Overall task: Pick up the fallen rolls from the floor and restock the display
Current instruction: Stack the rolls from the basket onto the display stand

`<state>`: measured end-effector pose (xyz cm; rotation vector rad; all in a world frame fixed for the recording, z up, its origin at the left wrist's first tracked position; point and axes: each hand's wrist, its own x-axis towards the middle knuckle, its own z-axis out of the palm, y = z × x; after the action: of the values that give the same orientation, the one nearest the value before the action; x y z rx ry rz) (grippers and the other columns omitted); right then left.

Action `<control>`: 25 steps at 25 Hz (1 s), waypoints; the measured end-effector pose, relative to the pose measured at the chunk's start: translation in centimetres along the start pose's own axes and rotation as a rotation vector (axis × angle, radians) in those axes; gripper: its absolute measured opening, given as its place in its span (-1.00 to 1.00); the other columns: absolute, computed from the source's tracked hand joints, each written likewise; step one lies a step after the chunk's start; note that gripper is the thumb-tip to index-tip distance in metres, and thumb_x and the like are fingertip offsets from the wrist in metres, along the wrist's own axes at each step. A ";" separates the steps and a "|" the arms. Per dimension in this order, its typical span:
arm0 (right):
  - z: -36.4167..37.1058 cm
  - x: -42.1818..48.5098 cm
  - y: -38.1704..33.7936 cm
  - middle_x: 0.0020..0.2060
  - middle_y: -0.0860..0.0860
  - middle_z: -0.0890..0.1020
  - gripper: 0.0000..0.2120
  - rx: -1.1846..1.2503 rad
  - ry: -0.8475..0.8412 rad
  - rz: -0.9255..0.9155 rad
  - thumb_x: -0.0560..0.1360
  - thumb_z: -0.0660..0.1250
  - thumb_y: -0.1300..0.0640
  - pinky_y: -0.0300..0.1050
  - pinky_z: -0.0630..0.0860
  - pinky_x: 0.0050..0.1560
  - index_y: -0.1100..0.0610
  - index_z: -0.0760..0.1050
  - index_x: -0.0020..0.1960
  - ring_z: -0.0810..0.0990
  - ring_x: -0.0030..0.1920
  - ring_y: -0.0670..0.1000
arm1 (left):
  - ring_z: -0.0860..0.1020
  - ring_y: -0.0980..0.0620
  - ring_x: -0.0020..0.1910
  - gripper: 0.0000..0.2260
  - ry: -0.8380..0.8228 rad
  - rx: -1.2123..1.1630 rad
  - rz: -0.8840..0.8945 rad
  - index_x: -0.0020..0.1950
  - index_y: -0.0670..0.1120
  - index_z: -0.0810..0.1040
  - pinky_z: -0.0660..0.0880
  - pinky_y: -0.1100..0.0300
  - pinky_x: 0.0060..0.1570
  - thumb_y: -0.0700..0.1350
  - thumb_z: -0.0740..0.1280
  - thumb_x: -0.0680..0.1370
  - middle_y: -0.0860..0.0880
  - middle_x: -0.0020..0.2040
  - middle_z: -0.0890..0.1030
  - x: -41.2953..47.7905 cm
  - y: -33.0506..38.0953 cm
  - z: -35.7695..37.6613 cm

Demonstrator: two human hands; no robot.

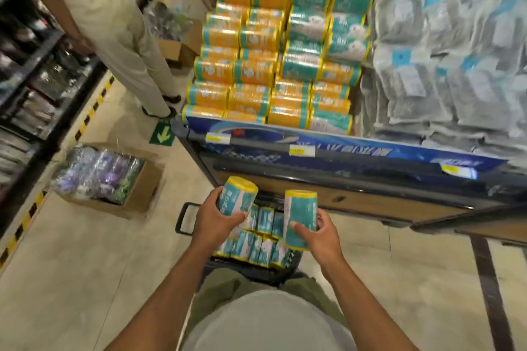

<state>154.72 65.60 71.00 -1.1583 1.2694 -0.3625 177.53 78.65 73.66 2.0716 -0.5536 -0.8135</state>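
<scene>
On the head view, our left grip [219, 218] clasps the left roll [238, 198] and our right grip [316, 232] clasps the right roll [299, 219]. Both rolls are above the basket [182, 219] of rolls, near the display [285, 65] front edge. Open floor [85, 265] lies left, up to a cardboard box [142, 194]. Label writing is too blurred to read.

The basket [256, 272] is mostly hidden under the rolls [263, 236] packed in it. The bystander [114, 23] is cut off by the top edge. The grey packs [456, 80] run off the right edge, labels too blurred to read.
</scene>
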 end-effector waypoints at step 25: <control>-9.2 23.5 -28.9 0.19 0.07 0.58 -0.18 -0.864 0.118 -0.583 0.26 0.68 -0.01 0.01 0.46 0.12 0.02 0.41 0.44 0.50 0.21 0.12 | 0.51 0.05 0.11 -0.25 -0.133 0.423 0.469 0.42 0.07 0.41 0.56 0.04 0.00 0.23 0.52 0.29 0.06 0.20 0.53 23.0 25.2 3.2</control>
<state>164.95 30.68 83.15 -2.2895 1.1914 -0.3091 188.78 48.23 84.82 2.1313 -1.3210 -0.5897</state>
